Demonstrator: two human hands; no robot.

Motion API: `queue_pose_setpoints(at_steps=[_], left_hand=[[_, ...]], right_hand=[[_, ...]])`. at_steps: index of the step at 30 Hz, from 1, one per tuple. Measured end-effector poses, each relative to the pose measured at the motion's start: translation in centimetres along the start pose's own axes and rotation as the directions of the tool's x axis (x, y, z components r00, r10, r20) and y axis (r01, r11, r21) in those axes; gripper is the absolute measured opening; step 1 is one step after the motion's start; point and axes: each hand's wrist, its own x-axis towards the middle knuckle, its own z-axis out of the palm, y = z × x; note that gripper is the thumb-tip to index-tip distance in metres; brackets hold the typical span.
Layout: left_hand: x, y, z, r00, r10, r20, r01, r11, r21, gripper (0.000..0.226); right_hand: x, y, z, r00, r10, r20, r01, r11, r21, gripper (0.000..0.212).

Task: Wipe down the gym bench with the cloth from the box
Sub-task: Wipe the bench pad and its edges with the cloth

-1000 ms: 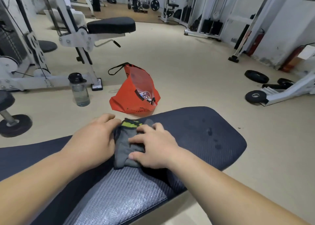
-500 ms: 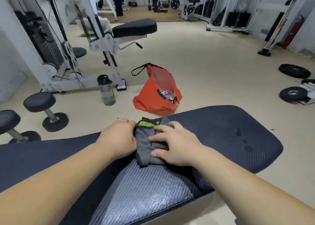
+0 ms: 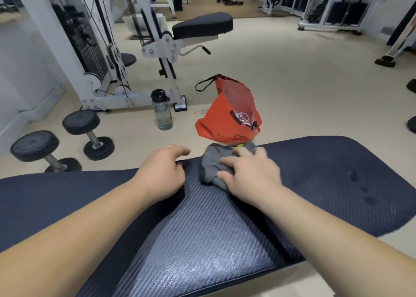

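The dark blue padded gym bench (image 3: pixel 326 179) runs across the lower view, with a few dark wet spots on its right part. A grey cloth (image 3: pixel 213 164) with a yellow-green band lies bunched at the bench's far edge. My right hand (image 3: pixel 249 175) presses on the cloth with the fingers spread over it. My left hand (image 3: pixel 162 175) rests on the bench's far edge just left of the cloth, fingers curled over the rim and apart from the cloth.
On the floor beyond the bench stand an orange bag (image 3: pixel 229 114) and a clear water bottle (image 3: pixel 161 110). Two dumbbells (image 3: pixel 87 134) lie at the left. A white exercise machine with a black seat (image 3: pixel 202 24) stands behind.
My left hand has come off the cloth and moved to the bench edge. My right hand has pushed the cloth toward the far edge and right. The view has turned left.
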Motion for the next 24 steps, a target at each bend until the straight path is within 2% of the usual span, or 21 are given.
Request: queue_pose_setpoints(at_steps=[2,5,8,10,13,15,16,19,22,24], left_hand=[[-1.6,-1.6,-0.7,0.996,0.031,-0.087,-0.03,0.999,0.013,0.047],[-3.5,-4.2,-2.3,0.988,0.051,-0.145,-0.048,0.999,0.025,0.051],[-4.6,-5.9,-3.8,0.98,0.034,-0.198,-0.026,0.999,0.044,0.052],[-5.1,-6.2,-4.2,0.979,0.04,-0.198,-0.03,0.998,0.052,0.049],[-5.7,-5.3,-3.9,0.986,0.069,-0.154,-0.062,0.997,0.051,0.044],[-5.8,-4.0,-3.1,0.985,0.125,-0.117,-0.119,0.991,0.054,0.041],[-5.8,-3.0,-2.5,0.982,0.161,-0.096,-0.156,0.986,0.054,0.041],[-5.7,0.7,-0.3,0.958,0.286,-0.015,-0.285,0.957,0.053,0.045],[-5.6,4.6,1.9,0.928,0.371,0.043,-0.372,0.928,0.031,0.053],[-5.6,6.7,3.5,0.91,0.41,0.064,-0.413,0.91,0.042,0.052]], right_hand=[[-0.1,-4.0,0.9,0.988,-0.157,-0.005,0.157,0.988,0.007,0.047],[-0.5,-9.8,2.1,0.937,-0.348,-0.013,0.348,0.937,-0.018,0.046],[-0.5,-11.4,2.5,0.873,-0.488,0.008,0.488,0.873,-0.017,0.045],[0.3,-9.6,2.2,0.89,-0.456,0.005,0.455,0.89,0.028,0.046],[1.4,-4.3,1.3,0.982,-0.19,-0.02,0.19,0.982,-0.006,0.047],[1.0,-1.4,0.8,0.999,-0.03,-0.041,0.029,0.999,-0.045,0.047],[0.3,-0.6,0.7,0.999,-0.017,-0.039,0.015,0.999,-0.05,0.046],[-3.3,0.4,0.1,0.983,-0.185,0.016,0.185,0.983,-0.007,0.044],[-7.7,1.9,-0.2,0.916,-0.392,0.086,0.391,0.92,0.031,0.044],[-9.9,4.4,-0.1,0.901,-0.422,0.102,0.419,0.907,0.046,0.043]])
